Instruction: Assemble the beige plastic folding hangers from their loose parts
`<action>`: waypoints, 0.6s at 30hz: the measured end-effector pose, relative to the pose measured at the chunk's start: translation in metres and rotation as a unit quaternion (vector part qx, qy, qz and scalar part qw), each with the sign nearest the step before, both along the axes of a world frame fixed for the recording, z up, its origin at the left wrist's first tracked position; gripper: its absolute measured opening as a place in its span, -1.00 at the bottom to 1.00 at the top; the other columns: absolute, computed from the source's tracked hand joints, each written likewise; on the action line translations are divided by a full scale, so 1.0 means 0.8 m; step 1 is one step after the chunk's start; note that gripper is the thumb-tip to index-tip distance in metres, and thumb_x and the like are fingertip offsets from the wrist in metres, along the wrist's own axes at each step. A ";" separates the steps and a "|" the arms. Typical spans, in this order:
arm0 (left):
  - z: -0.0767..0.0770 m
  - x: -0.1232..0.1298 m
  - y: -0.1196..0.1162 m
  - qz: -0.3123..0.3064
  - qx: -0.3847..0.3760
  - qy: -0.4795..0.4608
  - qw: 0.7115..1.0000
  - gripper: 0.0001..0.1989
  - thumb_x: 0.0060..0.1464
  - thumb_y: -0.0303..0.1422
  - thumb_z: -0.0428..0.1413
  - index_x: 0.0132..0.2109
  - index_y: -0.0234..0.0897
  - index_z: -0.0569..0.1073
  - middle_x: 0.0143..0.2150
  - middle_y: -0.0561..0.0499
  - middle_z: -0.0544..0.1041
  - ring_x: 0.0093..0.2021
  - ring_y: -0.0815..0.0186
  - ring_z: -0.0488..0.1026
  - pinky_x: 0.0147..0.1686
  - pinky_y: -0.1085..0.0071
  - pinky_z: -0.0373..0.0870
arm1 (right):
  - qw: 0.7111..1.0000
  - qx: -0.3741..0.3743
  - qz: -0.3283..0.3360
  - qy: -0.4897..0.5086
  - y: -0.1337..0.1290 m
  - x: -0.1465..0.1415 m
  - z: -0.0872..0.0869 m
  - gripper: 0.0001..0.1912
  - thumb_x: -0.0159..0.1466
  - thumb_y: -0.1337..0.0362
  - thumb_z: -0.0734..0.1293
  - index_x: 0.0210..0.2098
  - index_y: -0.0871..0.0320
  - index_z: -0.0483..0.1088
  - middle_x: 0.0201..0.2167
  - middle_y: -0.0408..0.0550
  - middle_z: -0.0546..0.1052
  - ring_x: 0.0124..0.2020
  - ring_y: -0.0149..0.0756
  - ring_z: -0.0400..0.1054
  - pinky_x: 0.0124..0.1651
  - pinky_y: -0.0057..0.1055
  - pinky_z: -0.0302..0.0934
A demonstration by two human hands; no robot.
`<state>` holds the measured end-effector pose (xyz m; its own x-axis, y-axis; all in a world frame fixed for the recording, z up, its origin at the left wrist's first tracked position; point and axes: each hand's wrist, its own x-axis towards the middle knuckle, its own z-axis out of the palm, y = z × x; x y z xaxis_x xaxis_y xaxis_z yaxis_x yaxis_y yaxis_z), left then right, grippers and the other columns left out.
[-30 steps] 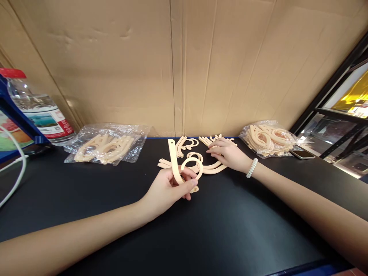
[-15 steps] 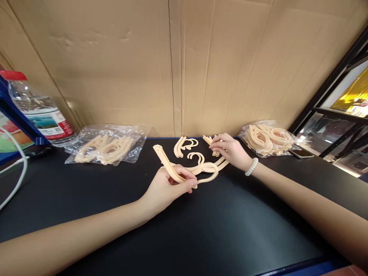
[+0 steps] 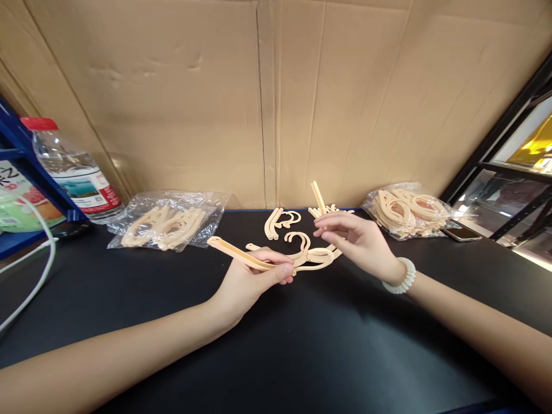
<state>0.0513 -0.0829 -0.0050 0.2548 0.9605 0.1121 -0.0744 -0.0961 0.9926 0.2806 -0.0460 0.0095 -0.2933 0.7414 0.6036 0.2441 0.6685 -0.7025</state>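
Note:
Between the thumb and fingers of my left hand (image 3: 254, 276) is a beige plastic hanger piece (image 3: 237, 251), a long grooved arm joined to a loop that reaches right. My right hand (image 3: 357, 236), with a pale beaded bracelet at the wrist, pinches a slim beige hanger arm (image 3: 319, 198) pointing up. Behind the left-hand piece lies a beige hanger (image 3: 297, 241) with its hook showing; the loop partly covers it. Farther back are several loose hanger parts (image 3: 272, 224), and more sit behind my right hand.
Clear plastic bags of beige hanger parts lie at the back left (image 3: 166, 224) and back right (image 3: 407, 210). A phone (image 3: 462, 231) is beside the right bag. A red-capped water bottle (image 3: 86, 184) and white cable (image 3: 47, 270) are at left. Cardboard (image 3: 207, 103) stands behind the black table (image 3: 276, 356).
My right hand has lifted a slim hanger arm from the parts at the back and drawn nearer. The piece in my left hand has tilted lower toward the left.

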 end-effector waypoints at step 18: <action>0.002 0.002 -0.004 -0.024 -0.011 0.016 1.000 -0.89 -0.09 -0.39 0.33 -0.37 -0.33 0.61 -0.41 0.01 0.56 -0.45 0.39 0.50 -0.38 0.48 0.50 | 0.997 0.009 0.054 -0.046 -0.044 -0.033 -0.004 -0.88 0.29 0.32 0.33 -0.29 0.06 0.54 -0.11 -0.03 0.48 -0.18 -0.27 0.45 -0.09 -0.31 0.38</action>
<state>0.0533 -0.0862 -0.0033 0.3034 0.9494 0.0814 -0.0471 -0.0703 0.9964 0.2544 -0.0812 0.0065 -0.4256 0.6915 0.5836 0.2337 0.7071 -0.6674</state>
